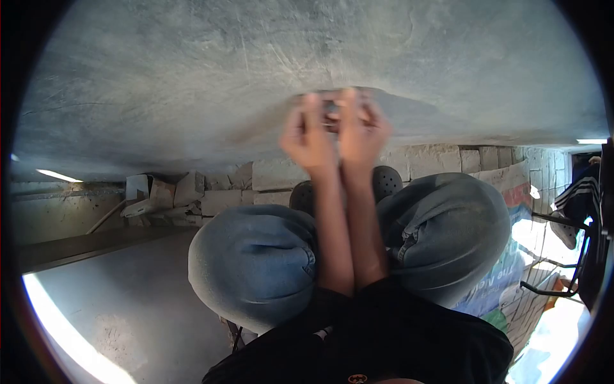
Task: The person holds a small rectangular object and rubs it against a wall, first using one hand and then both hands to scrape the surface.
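Note:
My left hand [306, 136] and my right hand [363, 133] are held close together in the middle of the view, against the scuffed grey surface [192, 83]. Both are smeared by motion. Their fingers are curled inward, with the thumbs lying side by side on top. Something small and dark shows between the fingertips, too blurred to name. Shadows of the hands fall on the grey surface to either side.
Below are my knees in grey-blue trousers [256, 262] and a dark perforated clog [387, 181]. Pale bricks [281, 174] line the floor, with broken pieces [188, 189] at left. A printed sheet [505, 275] lies right, near another person's striped trouser leg [582, 191].

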`<control>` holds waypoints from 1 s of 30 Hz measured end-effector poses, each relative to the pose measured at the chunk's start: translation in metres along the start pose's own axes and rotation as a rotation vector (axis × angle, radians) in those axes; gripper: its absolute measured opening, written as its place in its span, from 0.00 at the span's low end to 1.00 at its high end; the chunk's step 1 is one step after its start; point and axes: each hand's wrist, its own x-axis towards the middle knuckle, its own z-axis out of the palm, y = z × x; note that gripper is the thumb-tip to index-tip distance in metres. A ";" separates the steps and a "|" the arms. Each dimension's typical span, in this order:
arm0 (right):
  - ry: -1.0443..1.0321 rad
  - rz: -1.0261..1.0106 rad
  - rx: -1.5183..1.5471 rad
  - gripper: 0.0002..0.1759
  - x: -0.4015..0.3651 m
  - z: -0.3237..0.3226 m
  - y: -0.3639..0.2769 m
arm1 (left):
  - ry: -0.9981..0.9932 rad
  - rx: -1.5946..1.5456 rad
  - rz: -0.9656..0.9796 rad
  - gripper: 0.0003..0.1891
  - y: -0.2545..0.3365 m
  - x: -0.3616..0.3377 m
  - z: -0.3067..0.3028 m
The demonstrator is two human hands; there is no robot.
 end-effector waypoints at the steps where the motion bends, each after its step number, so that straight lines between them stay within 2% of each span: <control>1: -0.118 -0.022 -0.037 0.11 -0.006 0.009 0.003 | 0.065 -0.046 -0.068 0.12 0.006 0.011 -0.011; 3: -0.134 0.019 0.015 0.11 -0.013 0.021 0.008 | 0.120 -0.087 -0.140 0.12 0.013 0.016 -0.018; 5: -0.142 0.044 0.075 0.10 -0.011 0.018 0.003 | 0.034 -0.059 -0.087 0.12 0.012 0.014 -0.017; 7: 0.079 -0.042 0.103 0.11 -0.002 0.008 -0.008 | -0.066 -0.056 -0.091 0.12 0.010 0.004 0.000; 9: 0.151 -0.075 0.156 0.12 0.017 -0.016 -0.008 | -0.252 -0.163 -0.044 0.12 0.000 -0.009 0.020; 11: 0.209 -0.103 0.195 0.12 0.017 -0.016 -0.010 | -0.254 -0.167 -0.025 0.11 0.001 -0.015 0.022; 13: 0.106 0.046 0.122 0.12 0.004 -0.003 -0.015 | -0.254 -0.178 -0.012 0.11 0.006 -0.007 0.015; 14: 0.017 0.028 -0.031 0.12 -0.004 0.011 -0.005 | -0.053 -0.124 -0.003 0.10 0.012 0.007 -0.001; 15: 0.024 0.032 -0.039 0.12 -0.014 0.021 0.003 | 0.144 -0.062 0.004 0.09 0.016 0.015 -0.013; 17: -0.182 -0.028 -0.015 0.12 -0.024 0.036 0.015 | 0.090 -0.053 0.001 0.09 0.016 0.017 -0.023; 19: 0.069 -0.026 0.034 0.12 -0.010 0.022 0.013 | 0.052 -0.046 0.011 0.09 0.013 0.015 -0.016; 20: 0.196 0.005 0.114 0.13 -0.001 0.010 0.007 | -0.110 -0.078 -0.017 0.10 0.010 0.003 0.002; 21: 0.194 0.012 0.109 0.13 0.007 0.000 0.004 | -0.275 -0.109 -0.047 0.11 0.007 -0.004 0.011; 23: 0.289 -0.041 0.152 0.13 0.019 -0.014 -0.001 | -0.241 -0.109 -0.023 0.11 0.006 -0.007 0.011; 25: 0.222 -0.057 0.118 0.13 0.008 0.003 0.001 | -0.216 -0.118 0.003 0.11 0.010 -0.005 0.011; 27: -0.052 -0.052 0.011 0.14 -0.004 0.013 -0.005 | 0.033 -0.091 -0.064 0.11 0.017 0.005 -0.001; 29: -0.049 -0.058 0.053 0.13 0.003 0.006 -0.006 | 0.043 -0.091 -0.034 0.10 0.010 0.003 0.005; 30: 0.122 -0.018 0.103 0.13 0.012 -0.004 -0.007 | -0.112 -0.130 -0.033 0.10 0.007 -0.003 0.012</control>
